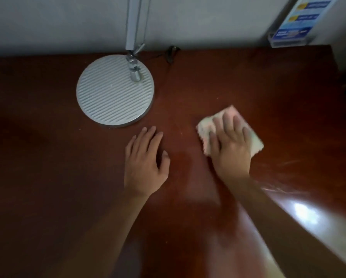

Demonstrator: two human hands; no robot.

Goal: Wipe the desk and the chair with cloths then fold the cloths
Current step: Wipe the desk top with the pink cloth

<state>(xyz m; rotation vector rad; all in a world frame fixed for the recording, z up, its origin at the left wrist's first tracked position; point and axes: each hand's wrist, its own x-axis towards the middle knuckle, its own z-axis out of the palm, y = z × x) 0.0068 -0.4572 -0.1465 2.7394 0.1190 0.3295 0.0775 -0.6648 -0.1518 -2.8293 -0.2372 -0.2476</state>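
Right hand (231, 145) spread flat on the cloth (206, 125) mid-desk (47, 177) toward the right edge, left hand (146, 163) open alongside, could easily bump the lamp base (115, 91) sweeping left.

No readable text anywhere. Only printed item: a blue card (300, 19) in a clear stand (288, 41) at the far right corner, against the wall. It carries yellow tabs and white lines of print on blue bands, all too blurred and small to make out a single word or number. No logo I can identify on it. Lamp base (115, 91): plain ribbed metal disc, no brand mark or label visible. Lamp arm (132, 23): no markings. Cloth (230, 130): no tag or print visible. Surface (47, 157): no stickers, no writing.
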